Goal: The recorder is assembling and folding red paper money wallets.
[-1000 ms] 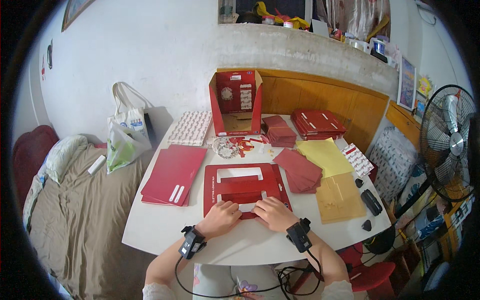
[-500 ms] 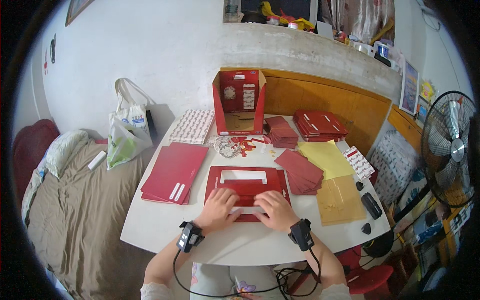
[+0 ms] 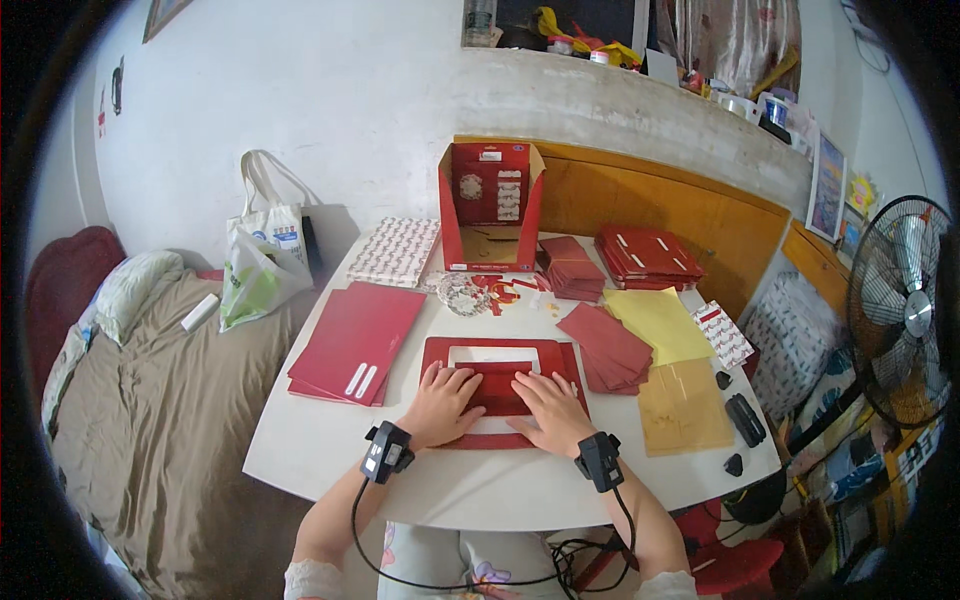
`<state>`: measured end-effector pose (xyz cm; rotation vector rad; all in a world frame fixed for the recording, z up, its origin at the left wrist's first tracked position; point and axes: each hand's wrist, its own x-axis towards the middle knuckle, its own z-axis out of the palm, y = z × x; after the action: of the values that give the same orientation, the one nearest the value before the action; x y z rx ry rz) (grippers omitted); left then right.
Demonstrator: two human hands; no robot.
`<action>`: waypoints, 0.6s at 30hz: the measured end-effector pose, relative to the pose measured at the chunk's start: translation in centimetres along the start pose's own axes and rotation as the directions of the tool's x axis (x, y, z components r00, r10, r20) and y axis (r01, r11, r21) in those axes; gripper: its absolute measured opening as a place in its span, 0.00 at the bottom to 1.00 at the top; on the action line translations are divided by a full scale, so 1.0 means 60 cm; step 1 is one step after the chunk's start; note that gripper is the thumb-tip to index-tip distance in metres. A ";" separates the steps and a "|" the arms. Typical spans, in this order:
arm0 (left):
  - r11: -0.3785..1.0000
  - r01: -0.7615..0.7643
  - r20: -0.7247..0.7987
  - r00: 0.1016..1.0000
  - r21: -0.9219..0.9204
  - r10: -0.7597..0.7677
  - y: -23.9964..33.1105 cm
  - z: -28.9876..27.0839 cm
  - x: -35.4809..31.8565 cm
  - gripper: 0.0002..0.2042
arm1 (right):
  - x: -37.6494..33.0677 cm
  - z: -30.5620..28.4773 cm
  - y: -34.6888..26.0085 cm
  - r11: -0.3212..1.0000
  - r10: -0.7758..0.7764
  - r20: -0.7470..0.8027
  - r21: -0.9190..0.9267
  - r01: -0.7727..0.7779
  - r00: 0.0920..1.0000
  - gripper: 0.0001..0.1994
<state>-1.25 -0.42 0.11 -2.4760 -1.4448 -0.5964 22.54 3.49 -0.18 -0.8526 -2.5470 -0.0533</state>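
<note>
A flat red cardboard sheet with a window cut in it (image 3: 500,385) lies on the white table (image 3: 330,450) near the person. The left hand (image 3: 440,405) and right hand (image 3: 550,412) press flat on it, fingers spread, gripping nothing — they hide its middle. At 12 o'clock stands an open red box (image 3: 490,205); at 9 o'clock, a stack of red sheets (image 3: 355,340).

Both hands, the left hand (image 3: 441,402) and the right hand (image 3: 552,410), cover the lower middle of the red card sheet (image 3: 500,350), hiding what lies beneath the palms. The small red pieces (image 3: 505,290) beyond it are too small to identify. The fan (image 3: 905,310) blurs toward the picture's rim.
</note>
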 end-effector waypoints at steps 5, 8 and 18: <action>0.992 -0.076 0.004 0.997 -0.100 0.077 -0.001 -0.010 0.013 0.28 | 0.008 -0.025 0.001 0.995 -0.026 -0.023 0.095 0.028 0.999 0.26; 0.994 -0.101 0.000 0.995 -0.053 0.101 0.014 -0.007 0.014 0.29 | 0.006 -0.009 0.003 0.995 -0.073 -0.052 0.071 0.077 0.996 0.30; 0.999 -0.042 0.149 0.988 -0.001 0.042 0.052 0.004 0.010 0.20 | 0.009 -0.010 -0.020 0.977 -0.090 0.054 0.198 0.078 0.994 0.31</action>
<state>1.76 -1.38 0.23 -2.5911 -1.4390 -0.4089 21.71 2.70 0.68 -0.6804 -2.5935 0.1979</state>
